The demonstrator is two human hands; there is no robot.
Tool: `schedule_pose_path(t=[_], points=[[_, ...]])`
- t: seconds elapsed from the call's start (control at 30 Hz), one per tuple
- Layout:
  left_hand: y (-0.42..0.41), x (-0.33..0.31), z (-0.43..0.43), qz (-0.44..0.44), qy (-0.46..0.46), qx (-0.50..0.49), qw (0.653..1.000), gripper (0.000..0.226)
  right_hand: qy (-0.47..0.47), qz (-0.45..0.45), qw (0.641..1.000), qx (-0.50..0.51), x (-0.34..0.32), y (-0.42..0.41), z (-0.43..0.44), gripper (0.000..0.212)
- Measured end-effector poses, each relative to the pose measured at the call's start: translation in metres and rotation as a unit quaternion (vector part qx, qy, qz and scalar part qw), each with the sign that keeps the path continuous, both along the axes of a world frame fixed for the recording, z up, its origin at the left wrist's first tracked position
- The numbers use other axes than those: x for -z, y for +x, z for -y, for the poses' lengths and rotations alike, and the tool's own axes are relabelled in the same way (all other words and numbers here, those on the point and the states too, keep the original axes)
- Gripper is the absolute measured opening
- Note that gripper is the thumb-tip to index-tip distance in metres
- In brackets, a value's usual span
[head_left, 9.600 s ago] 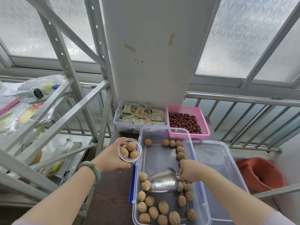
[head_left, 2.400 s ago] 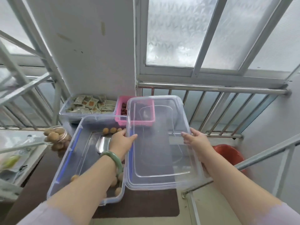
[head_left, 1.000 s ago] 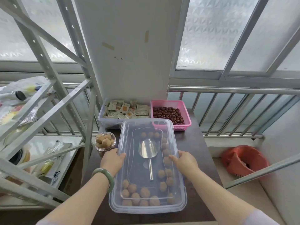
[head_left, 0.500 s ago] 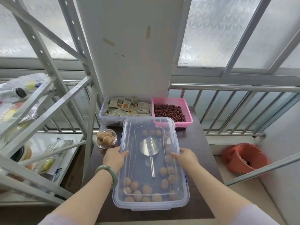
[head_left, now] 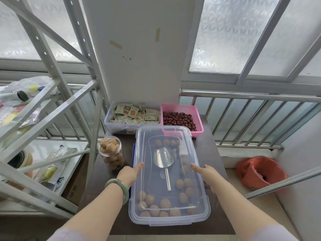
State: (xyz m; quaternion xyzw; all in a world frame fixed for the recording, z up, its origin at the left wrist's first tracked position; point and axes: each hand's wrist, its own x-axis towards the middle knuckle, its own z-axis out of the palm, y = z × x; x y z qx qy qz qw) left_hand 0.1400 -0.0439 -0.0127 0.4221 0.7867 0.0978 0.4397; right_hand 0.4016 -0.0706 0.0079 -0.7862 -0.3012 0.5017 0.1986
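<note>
While the lid (head_left: 175, 192) sits loose on the box (head_left: 170, 223), press both long rims down evenly, then snap the latches. The left hand (head_left: 129, 174) grips the rim at 9 o'clock and the right hand (head_left: 206, 173) at 3, thumbs on top. The box lies mid-table (head_left: 205, 129), its long axis running 12 to 6.

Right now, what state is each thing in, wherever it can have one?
clear box: lid on, walnuts and scoop inside.
lid: lying on the box; whether latched, cannot tell.
left grip: thumb on the lid, fingers over its edge.
right grip: the same, on the opposite edge.
jar: uncapped, full of walnuts.
packet tub: open.
pink basket: open, holds red fruit.
</note>
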Motion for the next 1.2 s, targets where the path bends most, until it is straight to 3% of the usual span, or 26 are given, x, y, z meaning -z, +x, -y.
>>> schedule_pose_path(t=[0.13, 0.27, 0.37, 0.63, 1.2], points=[[-0.001, -0.001, 0.0, -0.019, 0.01, 0.012, 1.0, 0.071, 0.024, 0.023, 0.999, -0.019, 0.002, 0.0, -0.003, 0.091], [-0.001, -0.006, -0.003, -0.039, 0.034, 0.027, 0.998, 0.063, 0.062, 0.048, 0.995, -0.055, 0.003, -0.003, -0.002, 0.06], [0.002, -0.009, -0.004, -0.065, 0.04, 0.055, 0.996, 0.054, 0.078, 0.058, 0.993, -0.068, 0.0, -0.005, -0.001, 0.051], [0.011, -0.017, -0.005, -0.15, 0.054, 0.122, 0.98, 0.044, 0.07, 0.12, 0.986, -0.091, -0.001, -0.008, -0.002, 0.05], [0.008, -0.011, -0.008, -0.152, 0.064, 0.142, 0.976, 0.04, 0.046, 0.184, 0.973, -0.133, 0.006, -0.013, -0.008, 0.054]])
